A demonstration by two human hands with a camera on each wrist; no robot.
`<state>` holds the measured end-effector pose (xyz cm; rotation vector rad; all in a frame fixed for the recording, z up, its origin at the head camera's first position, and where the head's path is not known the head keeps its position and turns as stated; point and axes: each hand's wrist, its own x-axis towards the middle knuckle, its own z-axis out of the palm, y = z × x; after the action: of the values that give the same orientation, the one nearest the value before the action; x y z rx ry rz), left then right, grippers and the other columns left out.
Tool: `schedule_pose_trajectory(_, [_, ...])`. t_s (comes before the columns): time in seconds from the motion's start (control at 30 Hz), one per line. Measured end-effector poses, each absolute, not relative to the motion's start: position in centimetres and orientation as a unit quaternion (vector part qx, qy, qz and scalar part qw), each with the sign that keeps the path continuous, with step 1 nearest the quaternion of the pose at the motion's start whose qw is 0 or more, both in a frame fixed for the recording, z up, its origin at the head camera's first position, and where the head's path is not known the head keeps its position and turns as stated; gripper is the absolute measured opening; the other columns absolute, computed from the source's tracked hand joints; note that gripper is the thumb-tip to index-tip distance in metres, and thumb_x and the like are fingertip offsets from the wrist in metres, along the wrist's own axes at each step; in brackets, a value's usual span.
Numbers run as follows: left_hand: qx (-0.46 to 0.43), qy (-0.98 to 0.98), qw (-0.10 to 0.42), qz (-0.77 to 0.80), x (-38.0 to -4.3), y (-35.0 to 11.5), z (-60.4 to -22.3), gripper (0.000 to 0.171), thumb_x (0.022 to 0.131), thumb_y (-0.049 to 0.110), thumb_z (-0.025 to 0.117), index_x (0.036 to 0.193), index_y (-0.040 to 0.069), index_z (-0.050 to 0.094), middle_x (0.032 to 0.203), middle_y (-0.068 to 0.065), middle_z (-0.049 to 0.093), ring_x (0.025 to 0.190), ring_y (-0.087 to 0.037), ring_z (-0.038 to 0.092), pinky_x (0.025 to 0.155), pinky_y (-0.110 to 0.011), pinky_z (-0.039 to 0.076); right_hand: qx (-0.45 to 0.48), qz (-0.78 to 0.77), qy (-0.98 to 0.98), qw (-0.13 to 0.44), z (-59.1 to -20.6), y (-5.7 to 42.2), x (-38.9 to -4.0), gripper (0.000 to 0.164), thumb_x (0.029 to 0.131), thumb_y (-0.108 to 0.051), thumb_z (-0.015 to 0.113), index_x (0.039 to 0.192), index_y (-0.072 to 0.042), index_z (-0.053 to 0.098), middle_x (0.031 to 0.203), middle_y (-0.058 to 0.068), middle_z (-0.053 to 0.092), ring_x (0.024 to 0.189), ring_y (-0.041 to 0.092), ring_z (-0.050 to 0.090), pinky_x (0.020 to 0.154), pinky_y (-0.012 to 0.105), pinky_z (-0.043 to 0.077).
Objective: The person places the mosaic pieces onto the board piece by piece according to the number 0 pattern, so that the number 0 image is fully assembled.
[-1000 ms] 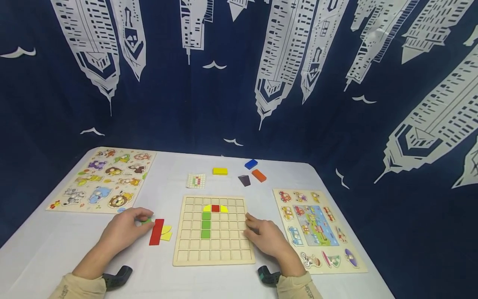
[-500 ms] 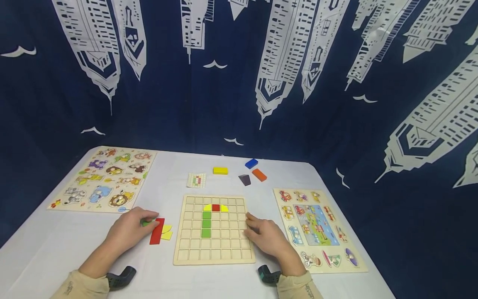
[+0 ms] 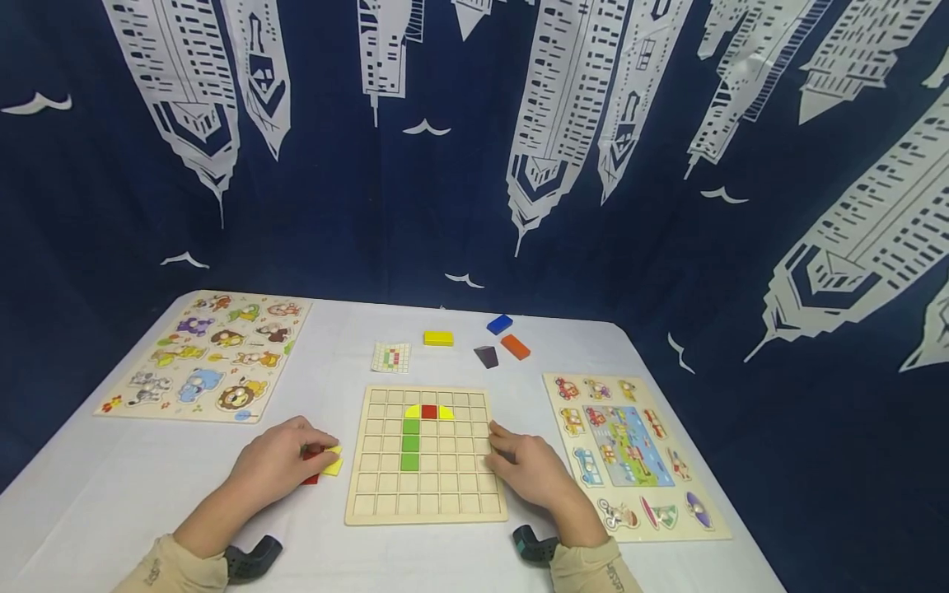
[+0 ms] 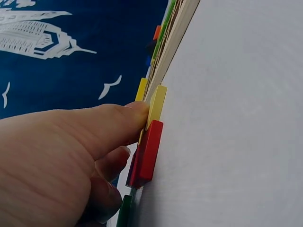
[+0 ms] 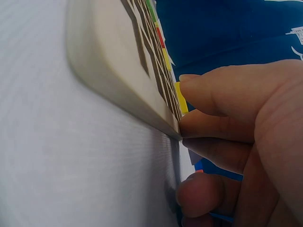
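My left hand (image 3: 274, 453) is over a small group of loose tiles left of the wooden grid board (image 3: 452, 515). Its thumb touches a yellow tile (image 4: 157, 106) beside red tiles (image 4: 151, 153); the hidden index finger leaves it unclear whether the yellow one is pinched. A green tile (image 4: 124, 213) lies lower down in the left wrist view. My right hand (image 3: 537, 469) rests its fingertips at the board's right edge, fingers loosely bent. On the board, green squares (image 3: 410, 445) form a column below a row of yellow pieces (image 3: 446, 413) and a red square (image 3: 428, 412).
A pattern card (image 3: 390, 358) lies behind the board. Yellow (image 3: 438, 338), blue (image 3: 500, 324), orange (image 3: 515, 347) and dark (image 3: 486, 357) blocks stand farther back. An animal puzzle (image 3: 215, 354) is at left, a vehicle puzzle (image 3: 630, 461) at right.
My left hand has moved right, from the green tile and red strip to the yellow tiles, and now covers much of the red. The right hand has stayed at the board's edge.
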<state>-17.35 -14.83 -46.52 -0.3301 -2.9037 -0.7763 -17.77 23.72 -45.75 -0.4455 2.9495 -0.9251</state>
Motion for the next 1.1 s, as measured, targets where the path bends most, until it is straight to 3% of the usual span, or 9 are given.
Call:
schedule_pose_trajectory(0.1, [-0.106, -0.959, 0.056, -0.257, -17.4, -14.8, -46.6, 0.014, 0.083, 0.031, 0.086, 0.095, 0.026, 0.081, 0.084, 0.012, 0.060, 0.069, -0.007, 0.050, 0.058, -0.028, 0.040, -0.142, -0.293, 0.945, 0.008, -45.8, 23.7, -17.8, 0.041, 0.098, -0.025, 0.067, 0.133, -0.002, 0.067, 0.152, 0.007, 0.054, 0.141, 0.032, 0.051, 0.115, 0.051, 0.040])
schedule_pose_trajectory(0.3, [-0.097, -0.966, 0.036, -0.236, -17.5, -15.4, -46.5, 0.024, 0.084, 0.034, 0.084, 0.105, 0.025, 0.078, 0.094, 0.009, 0.063, 0.077, -0.009, 0.055, 0.064, -0.031, 0.044, -0.143, -0.291, 0.946, 0.009, -45.9, 23.7, -17.9, 0.043, 0.098, -0.026, 0.068, 0.134, -0.003, 0.066, 0.153, 0.007, 0.053, 0.142, 0.032, 0.050, 0.114, 0.051, 0.040])
schedule_pose_trajectory(0.53, [-0.105, -0.968, 0.023, -0.227, -17.3, -15.9, -46.2, 0.023, 0.082, 0.024, 0.082, 0.105, 0.026, 0.079, 0.101, 0.006, 0.066, 0.081, -0.010, 0.055, 0.067, -0.032, 0.045, -0.145, -0.293, 0.945, 0.004, -45.8, 23.6, -17.8, 0.042, 0.098, -0.025, 0.068, 0.133, -0.002, 0.067, 0.152, 0.006, 0.054, 0.141, 0.031, 0.050, 0.114, 0.050, 0.041])
schedule_pose_trajectory(0.9, [-0.106, -0.972, 0.030, -0.210, -17.3, -15.7, -46.0, 0.032, 0.076, 0.027, 0.089, 0.106, 0.023, 0.078, 0.097, 0.004, 0.066, 0.076, -0.013, 0.054, 0.061, -0.030, 0.041, -0.143, -0.292, 0.946, 0.006, -45.7, 23.7, -17.8, 0.040, 0.098, -0.025, 0.068, 0.132, -0.003, 0.068, 0.151, 0.007, 0.054, 0.141, 0.031, 0.050, 0.114, 0.051, 0.041])
schedule_pose_trajectory(1.1, [-0.135, -0.978, 0.073, -0.144, -17.1, -15.3, -45.7, 0.024, 0.079, 0.031, 0.088, 0.100, 0.021, 0.082, 0.093, 0.007, 0.070, 0.073, -0.008, 0.057, 0.059, -0.031, 0.046, -0.140, -0.293, 0.946, 0.008, -45.7, 23.6, -17.8, 0.040, 0.098, -0.025, 0.068, 0.132, -0.003, 0.068, 0.152, 0.006, 0.054, 0.142, 0.031, 0.050, 0.115, 0.051, 0.040])
